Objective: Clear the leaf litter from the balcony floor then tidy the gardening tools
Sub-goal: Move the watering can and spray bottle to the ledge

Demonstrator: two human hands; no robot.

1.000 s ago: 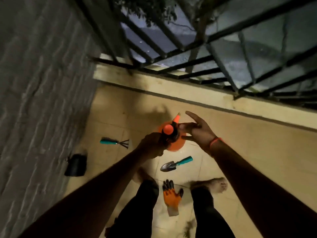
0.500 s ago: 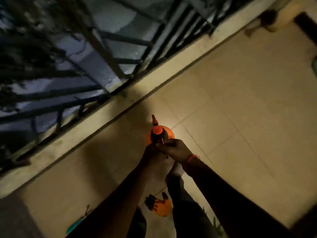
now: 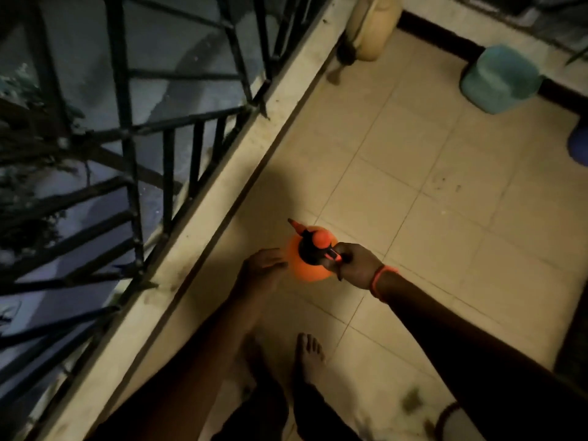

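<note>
An orange pump sprayer bottle (image 3: 305, 265) with a black and orange top hangs above the tiled balcony floor (image 3: 429, 218). My right hand (image 3: 353, 264) is shut on its black handle, nozzle pointing up-left. My left hand (image 3: 264, 268) lies open beside the bottle's left flank, fingers at its edge; I cannot tell if they touch. A patch of leaf litter (image 3: 412, 401) lies on the tiles at the lower right. The trowel, hand rake and orange glove are out of view.
A black metal railing (image 3: 133, 192) on a pale concrete ledge (image 3: 203, 237) runs along the left. A cream container (image 3: 372, 27) and a teal bucket (image 3: 499, 79) stand at the far end, a blue object (image 3: 580, 144) at the right edge. My bare feet (image 3: 305, 361) are below.
The view has swung right along the balcony, losing the tools and glove. My left hand has come off the sprayer and opened; my right hand has taken the handle.
</note>
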